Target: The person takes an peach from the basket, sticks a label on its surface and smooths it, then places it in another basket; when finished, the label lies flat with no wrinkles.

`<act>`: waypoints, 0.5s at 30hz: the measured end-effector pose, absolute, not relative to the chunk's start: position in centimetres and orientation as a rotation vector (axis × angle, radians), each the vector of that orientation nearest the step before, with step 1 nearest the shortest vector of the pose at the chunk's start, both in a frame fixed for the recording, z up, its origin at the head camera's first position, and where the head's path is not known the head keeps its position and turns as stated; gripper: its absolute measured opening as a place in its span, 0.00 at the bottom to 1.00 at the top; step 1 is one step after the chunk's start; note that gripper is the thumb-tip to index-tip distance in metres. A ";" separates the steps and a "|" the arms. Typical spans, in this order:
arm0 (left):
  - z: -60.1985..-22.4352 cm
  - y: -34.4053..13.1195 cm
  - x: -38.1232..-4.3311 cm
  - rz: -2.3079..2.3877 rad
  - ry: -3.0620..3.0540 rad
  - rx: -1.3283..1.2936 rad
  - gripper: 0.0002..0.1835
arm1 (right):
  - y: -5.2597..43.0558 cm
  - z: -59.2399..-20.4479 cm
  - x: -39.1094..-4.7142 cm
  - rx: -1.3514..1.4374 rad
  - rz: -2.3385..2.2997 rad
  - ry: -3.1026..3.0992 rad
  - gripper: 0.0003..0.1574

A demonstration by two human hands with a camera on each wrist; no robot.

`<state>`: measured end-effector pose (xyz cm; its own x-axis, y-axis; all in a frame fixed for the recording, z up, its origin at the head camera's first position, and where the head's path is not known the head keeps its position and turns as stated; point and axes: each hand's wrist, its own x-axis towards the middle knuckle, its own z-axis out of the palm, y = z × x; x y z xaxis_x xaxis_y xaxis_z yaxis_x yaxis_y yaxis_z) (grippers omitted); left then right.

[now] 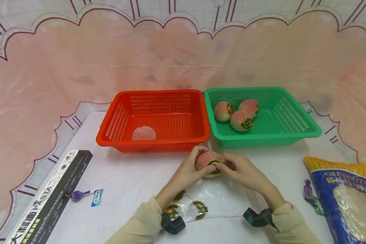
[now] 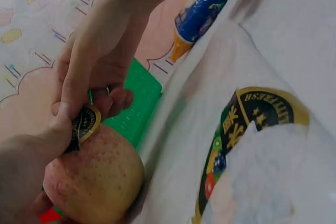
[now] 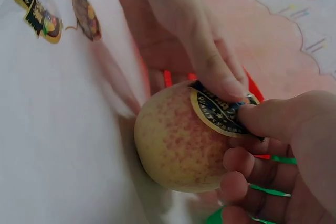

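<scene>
Just in front of the baskets, a pink-and-yellow peach (image 1: 203, 158) rests on the table. My left hand (image 1: 186, 171) grips its left side, thumb lying on a round black-and-gold sticker (image 3: 218, 111) on the skin. From the right, my right hand (image 1: 247, 171) presses that sticker with its thumb, and its curled fingers (image 3: 239, 163) are against the peach's side. Below the hands lies a clear backing sheet (image 1: 225, 200) with several more stickers (image 1: 199, 210). Part of the held sticker is hidden under the thumbs.
A red basket (image 1: 106, 137) contains one pink peach (image 1: 144, 133); the green basket (image 1: 308, 130) beside it has three stickered peaches (image 1: 242, 120). On the left are a pasta box (image 1: 53, 193) and a lollipop (image 1: 77, 196). A blue-and-yellow bag (image 1: 347, 196) and purple candy (image 1: 308, 191) lie right.
</scene>
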<state>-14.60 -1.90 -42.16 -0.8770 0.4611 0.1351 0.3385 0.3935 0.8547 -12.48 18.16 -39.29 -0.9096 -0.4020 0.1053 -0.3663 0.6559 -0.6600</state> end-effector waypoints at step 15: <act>-42.2 -3.6 -15.2 1.376 2.521 0.785 0.37 | 18.5 -40.9 -12.9 -0.464 -1.228 2.691 0.20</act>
